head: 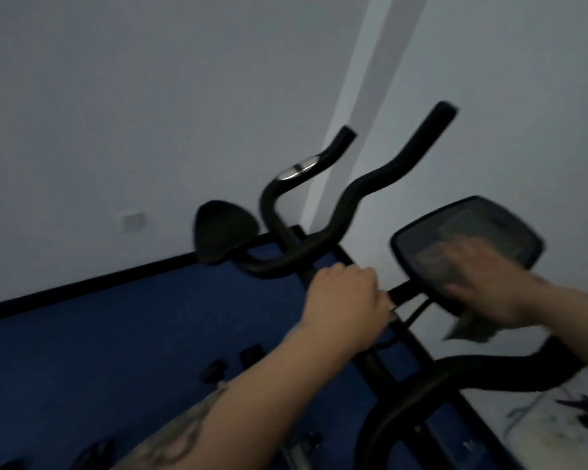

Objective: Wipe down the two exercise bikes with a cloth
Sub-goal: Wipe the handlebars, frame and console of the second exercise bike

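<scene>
Both your arms reach forward, forearms bare.
Your left hand curls in a closed grip; your right hand lies flat, fingers extended, blurred.

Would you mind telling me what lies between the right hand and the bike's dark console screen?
In the head view, a grey cloth lies under the right hand, pressed flat against the console screen.

We observe a black exercise bike; its console lies tilted under the right hand. A grey cloth hangs crumpled beneath that hand, blurred. Handlebars rise beyond the left hand.
</scene>
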The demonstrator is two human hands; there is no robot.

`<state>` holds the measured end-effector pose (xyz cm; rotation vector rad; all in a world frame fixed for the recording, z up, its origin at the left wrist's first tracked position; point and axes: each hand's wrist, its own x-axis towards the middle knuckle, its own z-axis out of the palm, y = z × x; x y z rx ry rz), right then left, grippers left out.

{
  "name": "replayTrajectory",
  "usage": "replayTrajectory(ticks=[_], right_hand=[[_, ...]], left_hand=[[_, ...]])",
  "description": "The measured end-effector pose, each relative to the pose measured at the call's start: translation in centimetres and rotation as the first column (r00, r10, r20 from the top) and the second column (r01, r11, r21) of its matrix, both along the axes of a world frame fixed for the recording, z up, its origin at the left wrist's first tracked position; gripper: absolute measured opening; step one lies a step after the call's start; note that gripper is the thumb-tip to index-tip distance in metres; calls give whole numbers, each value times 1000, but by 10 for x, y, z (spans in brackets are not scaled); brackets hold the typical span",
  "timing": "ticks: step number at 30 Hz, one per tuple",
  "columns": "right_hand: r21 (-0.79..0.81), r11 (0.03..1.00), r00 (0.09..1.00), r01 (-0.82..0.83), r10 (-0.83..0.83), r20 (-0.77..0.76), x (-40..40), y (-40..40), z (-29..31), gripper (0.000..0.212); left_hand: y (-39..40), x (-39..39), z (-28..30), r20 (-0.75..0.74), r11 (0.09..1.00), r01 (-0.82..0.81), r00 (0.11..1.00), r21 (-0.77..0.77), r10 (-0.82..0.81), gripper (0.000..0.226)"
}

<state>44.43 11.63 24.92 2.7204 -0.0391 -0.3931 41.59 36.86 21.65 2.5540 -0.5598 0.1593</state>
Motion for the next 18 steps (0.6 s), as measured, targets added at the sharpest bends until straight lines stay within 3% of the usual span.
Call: replayTrajectory(ticks=[3, 6, 9, 11, 15, 18], right_hand=[[51, 985, 980, 165, -170, 105, 14, -22, 3, 75], [208, 958, 924, 198, -253, 286, 45, -9, 4, 85], [221, 963, 897, 153, -229, 377, 72, 20, 4, 82], [156, 985, 933, 69, -119, 339, 72, 41, -4, 71], [63, 996, 998, -56, 54, 36, 21, 58, -23, 75], [38, 995, 996, 89, -87, -36, -12, 35, -13, 76]], left_hand=[[6, -3, -4, 47, 997, -19, 999, -74, 22, 25], [9, -8, -9, 103, 991, -11, 994, -134, 25, 23], [12, -12, -12, 133, 994, -19, 991, -105, 33, 22], [10, -12, -10, 133, 994, -39, 990, -104, 53, 21], [11, -14, -8, 108, 988, -48, 992, -144, 64, 21], [12, -13, -7, 104, 991, -42, 993, -123, 55, 22]])
